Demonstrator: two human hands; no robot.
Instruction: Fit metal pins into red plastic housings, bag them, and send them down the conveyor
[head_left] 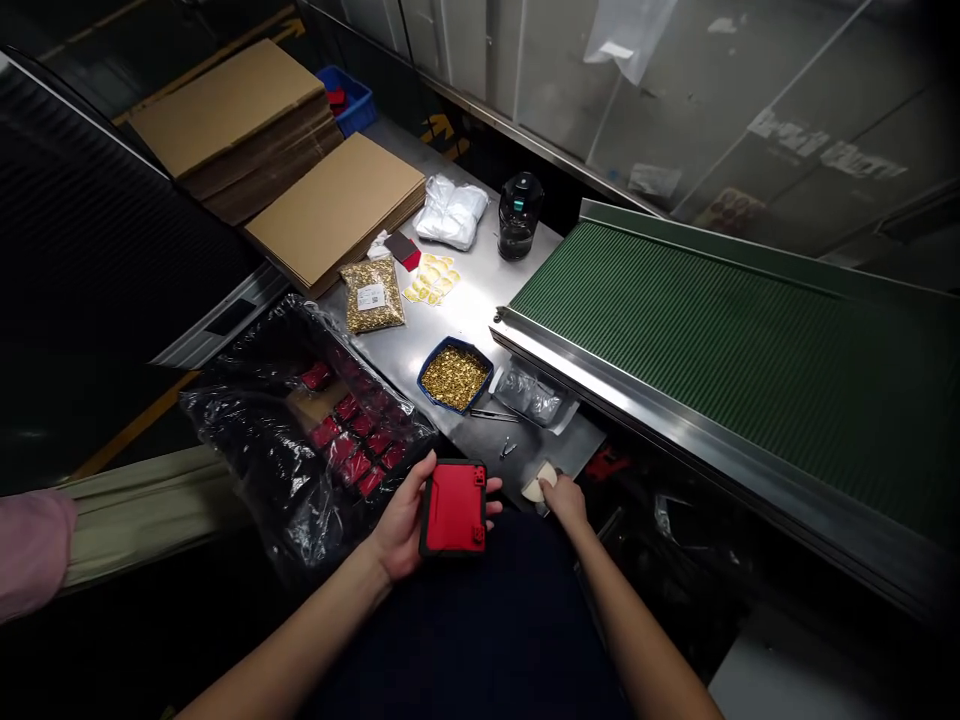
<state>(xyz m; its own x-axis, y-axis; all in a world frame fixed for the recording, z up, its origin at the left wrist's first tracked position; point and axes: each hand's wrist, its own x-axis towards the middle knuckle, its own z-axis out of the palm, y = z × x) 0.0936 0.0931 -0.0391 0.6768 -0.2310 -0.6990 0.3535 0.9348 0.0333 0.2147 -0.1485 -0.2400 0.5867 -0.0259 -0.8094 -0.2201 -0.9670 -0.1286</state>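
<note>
My left hand (401, 525) holds a red and black rectangular case (454, 507) from below, fingers wrapped round its edges, just in front of the metal table's near edge. My right hand (564, 497) rests at that edge, fingers closed on a small pale round object (538, 484). A blue tray of small gold parts (454, 375) sits a little beyond both hands. Left of the case, a black plastic bag (262, 440) lies open with several red cases (352, 440) inside.
A green conveyor belt (735, 340) with a steel rim runs along the right. On the steel table (450, 315) lie a bag of gold parts (373, 294), gold stickers (431, 277), a white bag (451, 211), a dark bottle (519, 214), clear bags (534, 397) and cardboard stacks (337, 205). Another person's pink sleeve (34, 552) shows at far left.
</note>
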